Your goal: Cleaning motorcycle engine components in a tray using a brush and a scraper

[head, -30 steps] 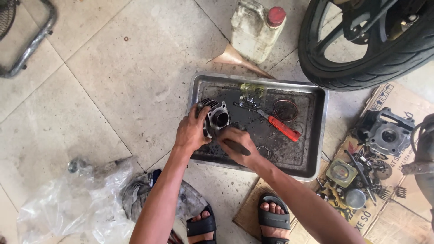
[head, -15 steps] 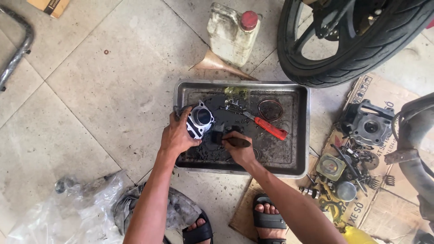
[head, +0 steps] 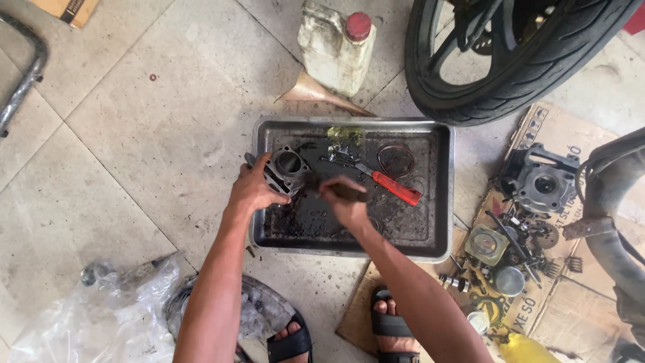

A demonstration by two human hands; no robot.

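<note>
left hand [head: 252,191] grasps ribbed metal cylinder [head: 285,169] at greasy steel tray [head: 443,195] left edge | right hand [head: 344,202] clenched on dark brush [head: 339,191] | red-handled screwdriver [head: 390,185] mid-tray | tyre [head: 517,74] beyond far corner

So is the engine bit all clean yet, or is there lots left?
Done: parts already lie apart on the flattened cardboard. In hand: the left hand holds a grey finned metal cylinder over the grimy steel tray; the right hand holds a dark brush against it. It looks unfinished.
</note>
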